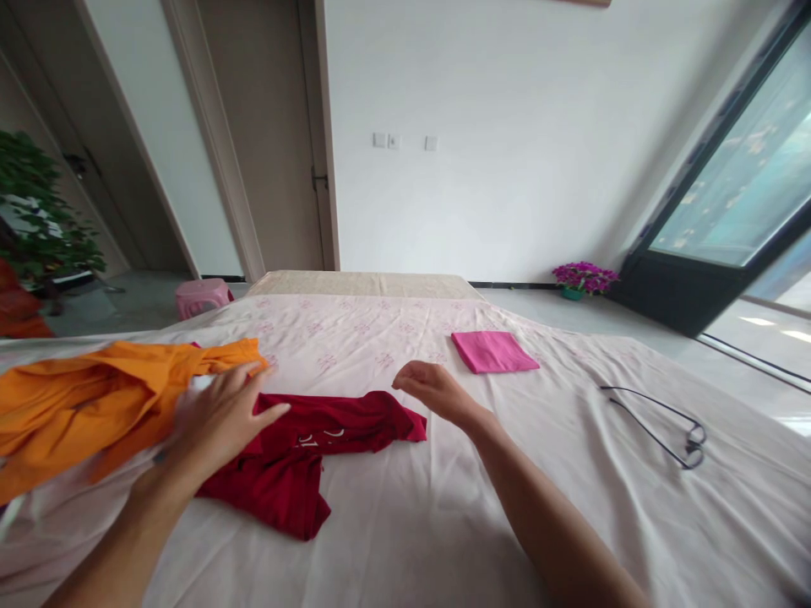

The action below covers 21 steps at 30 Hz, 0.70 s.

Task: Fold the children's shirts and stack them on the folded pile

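My left hand [225, 414] is over the left end of a crumpled dark red shirt [342, 422], thumb spread from the fingers and nothing visibly gripped. White lettering shows on the shirt, and part of it lies under the hand. Beside that hand, an orange garment [114, 384] spreads loosely to the left. Just beyond the red shirt's right end hovers my right hand [437, 390], its fingers curled together, with nothing visible in them. A pink cloth [494, 351], folded into a flat rectangle, lies farther back to the right.
Everything lies on a pale, flower-patterned sheet [443, 523]. Black-framed glasses [688, 439] rest at the right. Beyond the bed are a pink stool [203, 297], a purple potted flower [584, 277] and a leafy plant [41, 211].
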{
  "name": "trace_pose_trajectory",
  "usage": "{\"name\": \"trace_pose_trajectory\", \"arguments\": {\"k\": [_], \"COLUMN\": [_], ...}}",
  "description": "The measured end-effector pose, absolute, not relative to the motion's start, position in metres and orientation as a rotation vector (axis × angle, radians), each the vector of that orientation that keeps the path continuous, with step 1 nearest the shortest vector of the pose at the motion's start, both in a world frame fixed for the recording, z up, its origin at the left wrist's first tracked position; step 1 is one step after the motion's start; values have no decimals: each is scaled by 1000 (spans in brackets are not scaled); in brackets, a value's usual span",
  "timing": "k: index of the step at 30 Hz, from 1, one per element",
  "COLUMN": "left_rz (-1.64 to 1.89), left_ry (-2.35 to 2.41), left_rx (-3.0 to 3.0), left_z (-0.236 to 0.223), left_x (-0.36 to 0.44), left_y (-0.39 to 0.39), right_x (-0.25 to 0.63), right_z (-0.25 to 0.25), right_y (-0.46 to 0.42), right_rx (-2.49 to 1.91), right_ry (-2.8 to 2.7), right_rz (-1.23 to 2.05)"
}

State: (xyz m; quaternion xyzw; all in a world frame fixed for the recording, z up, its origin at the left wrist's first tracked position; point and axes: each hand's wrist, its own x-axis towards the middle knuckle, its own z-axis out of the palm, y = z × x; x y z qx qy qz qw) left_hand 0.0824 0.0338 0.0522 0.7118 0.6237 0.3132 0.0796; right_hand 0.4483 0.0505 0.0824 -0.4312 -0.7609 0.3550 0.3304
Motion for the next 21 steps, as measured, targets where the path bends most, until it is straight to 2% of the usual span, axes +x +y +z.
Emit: {"name": "trace_pose_trajectory", "arguments": {"k": [4,8,10,14,16,18,21], "left_rz": [461,564,786,1363,1491,1369,874], "left_ry": [1519,1618,1672,1574,1494,1456,1467], "left_rx": [2328,2209,2103,1601,1417,1509,1800], "left_z": [39,39,48,67,69,63,45], "left_x": [117,115,108,99,101,109,124], "left_y": [31,33,35,35,32,27,21], "right_x": [441,444,448,455,456,456,458], "right_z": [64,57,62,78,80,74,60], "right_y": [45,47,50,54,56,58,64], "right_rx": [-1147,-1247,-1226,-1042,-1021,-1111,-1250], "right_ry": [-2484,-2524,-2389,-1961,-1761,-1658,-1658], "right_rz": [613,513,647,1209,1335,1346,1335]}}
